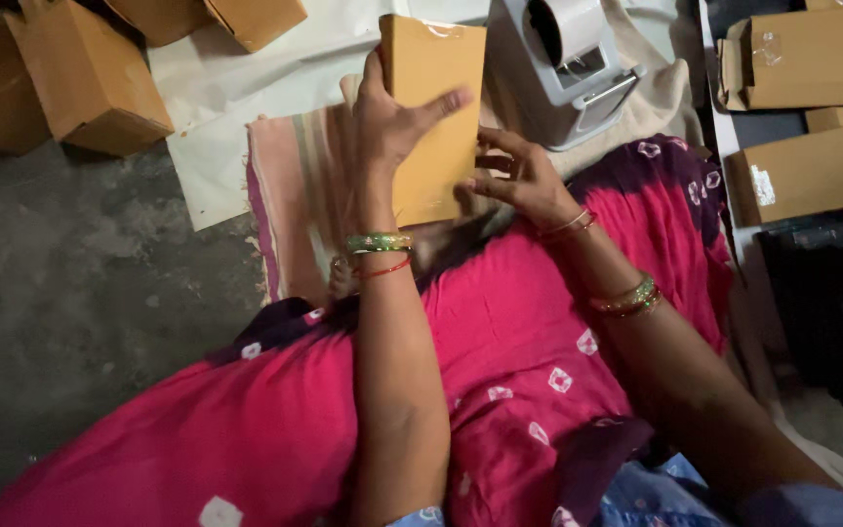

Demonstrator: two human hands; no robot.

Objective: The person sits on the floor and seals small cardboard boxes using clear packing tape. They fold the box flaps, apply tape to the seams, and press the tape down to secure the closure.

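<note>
My left hand (390, 122) grips a flat brown cardboard box (433, 93) from its left side, with the thumb across its front face. The box stands upright on my lap, above pink cloth with white patterns (500, 322). My right hand (519, 176) touches the box's lower right edge with bent fingers. Both wrists wear green and red bangles.
A grey tape dispenser with a white roll (563, 59) stands just behind the box. Brown cardboard boxes (80, 83) lie at the upper left and more boxes (812, 63) at the right. A striped cloth (295, 195) and white paper (236, 88) cover the grey floor.
</note>
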